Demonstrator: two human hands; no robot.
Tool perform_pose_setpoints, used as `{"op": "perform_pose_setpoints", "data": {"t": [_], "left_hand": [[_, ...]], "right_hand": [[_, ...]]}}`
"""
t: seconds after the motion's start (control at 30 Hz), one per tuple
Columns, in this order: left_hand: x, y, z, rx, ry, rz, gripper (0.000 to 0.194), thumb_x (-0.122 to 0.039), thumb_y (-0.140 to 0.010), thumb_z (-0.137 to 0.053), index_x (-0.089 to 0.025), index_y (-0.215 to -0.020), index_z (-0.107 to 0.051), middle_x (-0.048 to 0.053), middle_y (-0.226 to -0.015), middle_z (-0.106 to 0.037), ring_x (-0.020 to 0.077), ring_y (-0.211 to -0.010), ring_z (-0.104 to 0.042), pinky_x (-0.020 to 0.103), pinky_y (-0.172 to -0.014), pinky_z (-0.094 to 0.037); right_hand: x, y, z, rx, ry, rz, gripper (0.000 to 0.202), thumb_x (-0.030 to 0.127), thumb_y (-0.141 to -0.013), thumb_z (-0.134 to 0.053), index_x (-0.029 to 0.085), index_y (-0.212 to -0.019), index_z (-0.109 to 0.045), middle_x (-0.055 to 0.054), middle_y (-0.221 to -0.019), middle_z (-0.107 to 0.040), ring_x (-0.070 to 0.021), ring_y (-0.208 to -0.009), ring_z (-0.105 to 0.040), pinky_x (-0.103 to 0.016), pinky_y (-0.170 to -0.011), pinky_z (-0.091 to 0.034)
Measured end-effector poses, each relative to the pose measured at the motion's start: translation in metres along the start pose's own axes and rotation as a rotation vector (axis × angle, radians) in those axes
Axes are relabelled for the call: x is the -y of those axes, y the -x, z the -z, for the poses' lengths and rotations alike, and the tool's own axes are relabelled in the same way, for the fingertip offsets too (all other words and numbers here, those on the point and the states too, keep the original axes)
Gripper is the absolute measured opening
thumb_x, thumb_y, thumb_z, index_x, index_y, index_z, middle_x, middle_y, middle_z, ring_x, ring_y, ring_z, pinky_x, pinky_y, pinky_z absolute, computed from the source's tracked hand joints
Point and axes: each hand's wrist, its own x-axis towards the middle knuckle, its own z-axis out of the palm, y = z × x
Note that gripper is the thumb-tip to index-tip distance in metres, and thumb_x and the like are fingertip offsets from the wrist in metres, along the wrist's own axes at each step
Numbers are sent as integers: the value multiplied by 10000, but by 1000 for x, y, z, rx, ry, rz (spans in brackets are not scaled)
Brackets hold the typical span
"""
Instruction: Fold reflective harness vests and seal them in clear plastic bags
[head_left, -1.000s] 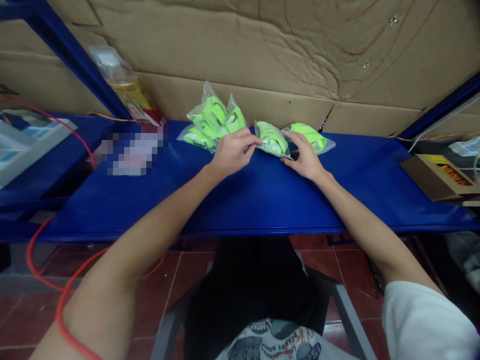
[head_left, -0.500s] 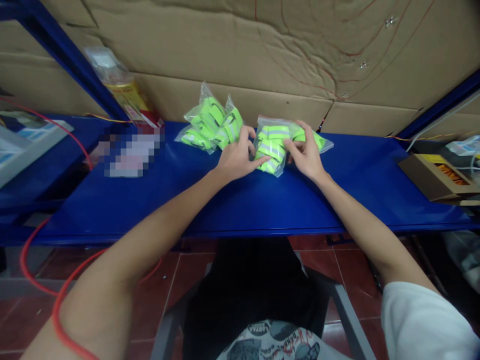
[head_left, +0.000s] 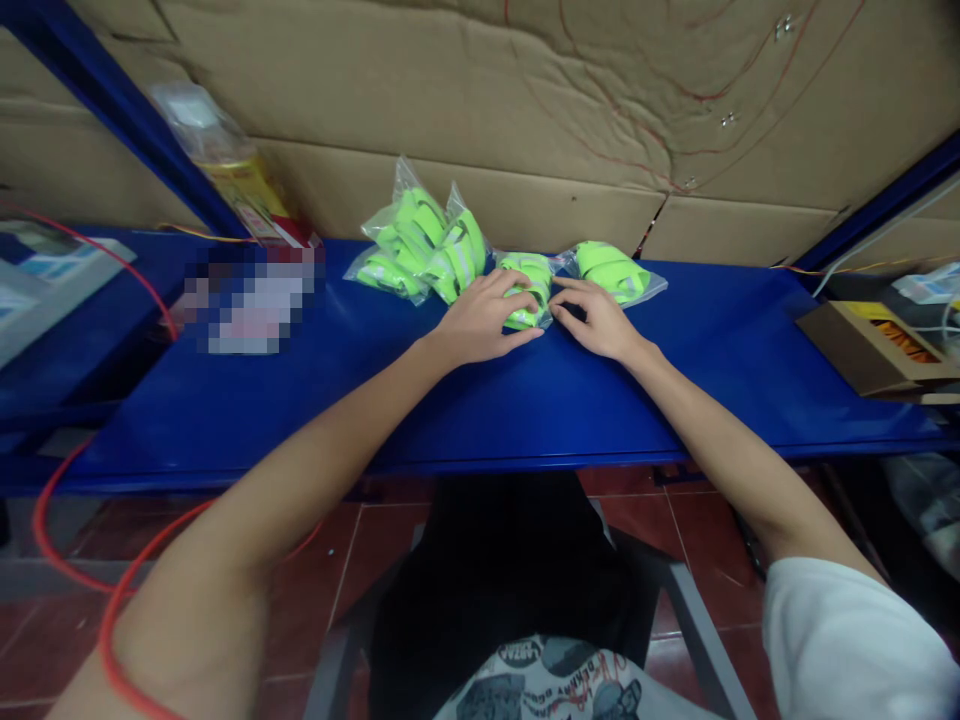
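Here's the middle bag, right at the centre of the frame, flat on the blue table, and both my hands are at it. My left hand lies over its left side, fingers spread and bent across the plastic, thumb apart from them along the near edge; no pinch there. My right hand is at the bag's right edge, thumb and forefinger parted, tips right by the plastic. Whether those tips touch it, I can't quite tell.

How far along? Inside this one I see bright green bands with pale stripes, so the filling looks done. Whether its mouth is sealed I can't make out, with my fingers across part of it. To the left, above centre, there's a heap of more bags, overlapping, all loaded with the same green, clear corners sticking up. Just past my right hand lies the right bag, filled too and out of both hands' hold. Every green bundle I can see is inside plastic, so I'd judge the packing well advanced. What's left, as far as I can judge, is this middle bag, the only one under my hands.
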Motion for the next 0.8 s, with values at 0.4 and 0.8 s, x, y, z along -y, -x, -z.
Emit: {"op": "perform_pose_setpoints", "data": {"t": [0.4,0.8], "left_hand": [[26,6,-33,-86,-56,121,545,-543,-1144,-548,-237,-1581,-661,166,-1832,-416,405,-1748,-308,693,-1396,-311],[27,8,-27,-70,-87,97,606,-570,-1133,-556,-201,-1612,-608,206,-1836,-385,432,-1748,-290,687,-1393,-310]], "right_hand": [[-26,4,21,-115,422,-338,584,575,-1006,-727,228,-1475,-762,-203,-1763,-500,-551,-1663,-379,-908,-1323,-97],[-33,6,38,-220,300,-373,616,482,-873,-828,230,-1434,-785,-170,-1378,-802,-479,-1240,-759,-706,-1110,-587]]}}
